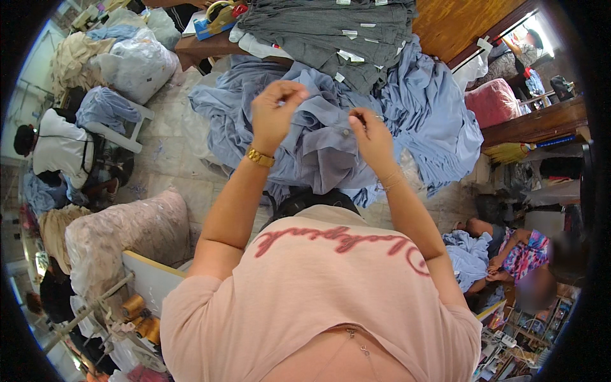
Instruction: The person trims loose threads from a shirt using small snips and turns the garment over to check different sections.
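Observation:
My left hand (pixel 275 108) is raised over a heap of pale blue garments (pixel 331 137), its fingertips pinched together as if on a thread too fine to see; a gold watch sits on that wrist. My right hand (pixel 369 134) pinches a fold of the blue fabric near a small button, the fingers closed on the cloth. Both forearms rise from my pink shirt at the bottom of the view.
Grey folded garments (pixel 331 32) are stacked on a wooden table (pixel 458 22) beyond the blue heap. Stuffed plastic bags (pixel 137 63) lie at the left. A seated person in white (pixel 60 149) works at the left, another person sits on the floor at the right (pixel 509 254). Thread spools (pixel 137 315) stand lower left.

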Demonstrator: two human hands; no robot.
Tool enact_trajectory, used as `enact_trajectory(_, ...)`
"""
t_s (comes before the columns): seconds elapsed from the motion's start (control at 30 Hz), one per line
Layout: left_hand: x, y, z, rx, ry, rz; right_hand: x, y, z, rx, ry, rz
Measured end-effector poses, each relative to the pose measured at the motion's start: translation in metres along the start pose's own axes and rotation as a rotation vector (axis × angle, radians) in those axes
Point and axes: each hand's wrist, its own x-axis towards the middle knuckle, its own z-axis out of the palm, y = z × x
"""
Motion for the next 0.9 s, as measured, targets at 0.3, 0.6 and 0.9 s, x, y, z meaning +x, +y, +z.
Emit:
enact_trajectory(0.3, -0.006, 0.034, -0.038, 0.590, -0.098, 0.124, -0.034, 0.053, 0.029, 0.342, -0.147, 0.418)
enact_trajectory(0.6, -0.068, -0.018, 0.000, 0.400, -0.317, -0.205, -0.061, -0.028, -0.030, 1.314, -0.597, 0.460)
enact_trajectory(0.9, -0.091, 0.080, 0.138, -0.392, -1.087, -0.529, -0.175, 0.042, -0.171, 1.150, 0.313, 0.605)
